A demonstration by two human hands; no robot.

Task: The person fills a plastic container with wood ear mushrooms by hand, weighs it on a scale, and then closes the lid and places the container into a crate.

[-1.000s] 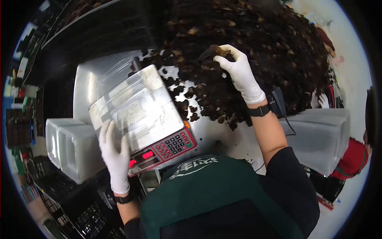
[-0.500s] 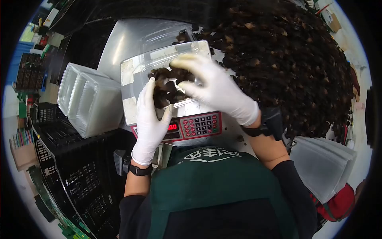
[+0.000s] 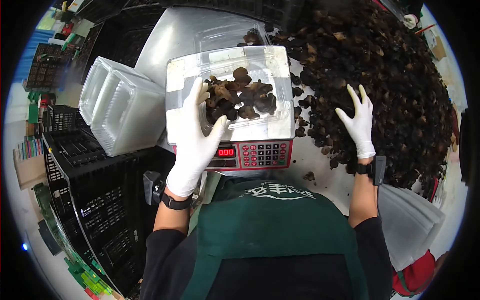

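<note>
A clear plastic tray (image 3: 272,82) holding dark wood ear mushrooms (image 3: 225,95) rests on the white platform of a digital scale (image 3: 277,127), whose red display reads 0.00. At the tray's left side is my left hand (image 3: 197,135) in a white glove, thumb and fingers spread around the near left mushrooms. My right hand (image 3: 359,122), also gloved, hovers low over the near-left part of a large mushroom pile (image 3: 395,95). Its fingers are stretched apart with nothing between them.
Stacked clear trays (image 3: 125,107) stand left of the scale, beside black crates (image 3: 105,200). Behind the scale, another clear tray (image 3: 215,37) lies on the metal surface (image 3: 170,35). Translucent plastic sheets (image 3: 407,220) sit at right. A gloved hand (image 3: 410,21) shows at the far edge.
My right hand has left the tray and moved right to the mushroom pile, its fingers spreading. My left hand stays at the tray's left side. The mushrooms lie more spread across the tray.
</note>
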